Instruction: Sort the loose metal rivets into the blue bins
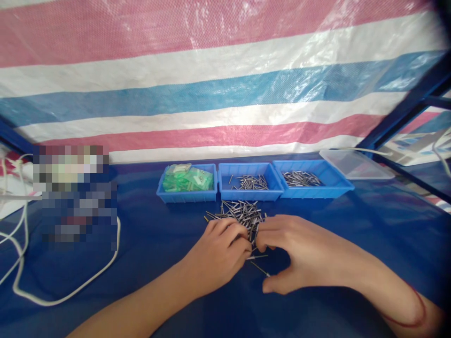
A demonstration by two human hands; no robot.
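Note:
A loose pile of thin metal pins lies on the blue table, just in front of three blue trays. My left hand rests at the pile's near edge with its fingers curled and pinched on pins. My right hand faces it, fingertips closed together at the same spot, thumb stretched low toward a stray pin. The fingertips of both hands almost touch. What exactly sits between them is partly hidden.
The left blue tray holds green plastic pieces; the middle tray and right tray hold metal pins. A clear lid lies at the back right. A white cable loops on the left. A striped tarp hangs behind.

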